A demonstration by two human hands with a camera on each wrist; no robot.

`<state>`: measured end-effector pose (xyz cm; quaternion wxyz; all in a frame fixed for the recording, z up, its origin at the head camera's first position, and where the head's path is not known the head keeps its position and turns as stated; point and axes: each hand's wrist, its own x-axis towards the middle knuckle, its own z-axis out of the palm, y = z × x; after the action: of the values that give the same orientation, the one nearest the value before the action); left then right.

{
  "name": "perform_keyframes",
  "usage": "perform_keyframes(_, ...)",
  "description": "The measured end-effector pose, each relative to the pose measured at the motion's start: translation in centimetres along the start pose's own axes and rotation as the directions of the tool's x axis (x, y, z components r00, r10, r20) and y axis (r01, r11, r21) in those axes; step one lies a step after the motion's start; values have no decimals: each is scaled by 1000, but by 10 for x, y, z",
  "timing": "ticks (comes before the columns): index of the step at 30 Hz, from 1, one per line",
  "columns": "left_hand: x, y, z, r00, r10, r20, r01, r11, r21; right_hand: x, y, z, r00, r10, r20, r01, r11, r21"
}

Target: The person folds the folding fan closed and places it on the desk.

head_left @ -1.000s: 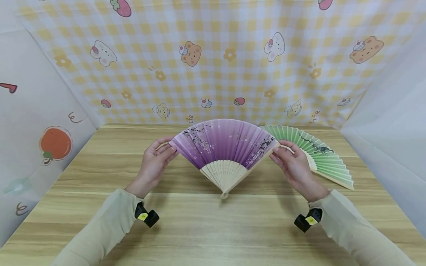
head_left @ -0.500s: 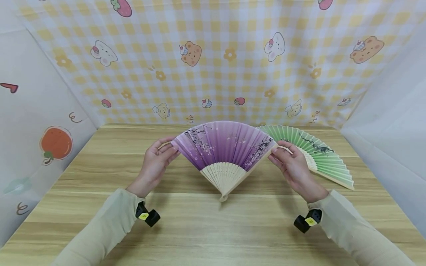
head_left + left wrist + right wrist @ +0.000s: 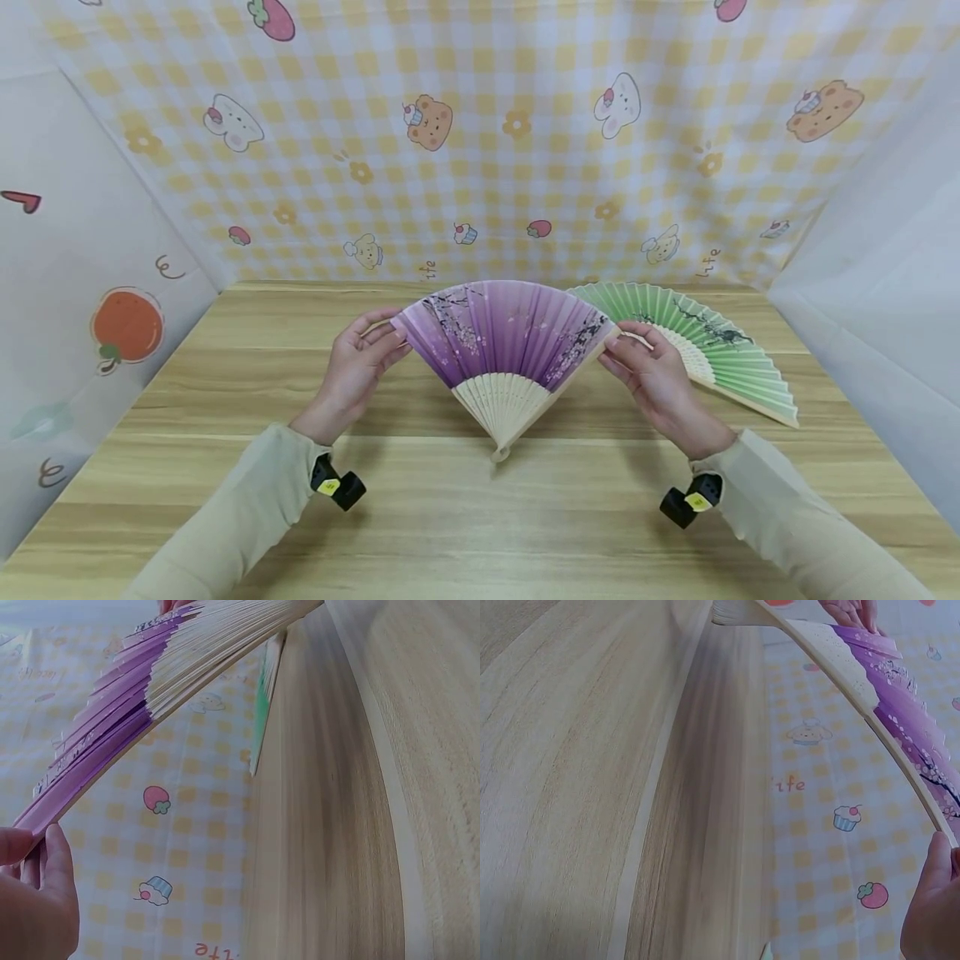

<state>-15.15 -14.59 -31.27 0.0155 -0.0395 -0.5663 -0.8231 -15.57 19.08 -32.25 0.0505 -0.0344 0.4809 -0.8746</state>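
Observation:
A purple folding fan with a blossom print and pale ribs is spread wide in the middle of the head view, its pivot end toward me. My left hand pinches its left outer edge between thumb and fingers. At the opposite outer edge, my right hand pinches the end of the guard stick. The left wrist view shows the fan's pleats from the side, above the tabletop. Behind my right hand a green folding fan lies spread on the table, its left part hidden by the purple fan and my hand.
The wooden table runs back to a yellow checked cloth with cartoon prints. White sheets hang at both sides. A small black camera is strapped to each wrist.
Both hands still pinch the purple fan. It has come slightly down and toward me, and its outer edges have drawn a little closer together. The green fan lies still.

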Motion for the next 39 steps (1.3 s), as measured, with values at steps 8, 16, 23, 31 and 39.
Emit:
perform_keyframes(8,2,-1,3,1000,2,11,-2,1000,-1,0,1,2,1000,15,28,-14,1000,-25)
perform_keyframes(16,1,-3,6,1000,-4,6,4,1000,-11,0,2,5,999,30,35,-29,999,-34)
perform_keyframes(23,1,-2,6,1000,-2,6,2,1000,-4,0,2,7,999,38,30,-37,999,-35)
perform_keyframes(31,4,0,7,1000,3,19,-4,1000,6,-2,2,11,999,45,21,-44,997,-60)
perform_keyframes(39,4,3,11,1000,4,22,-5,1000,5,-3,3,15,999,31,24,-29,997,-67)
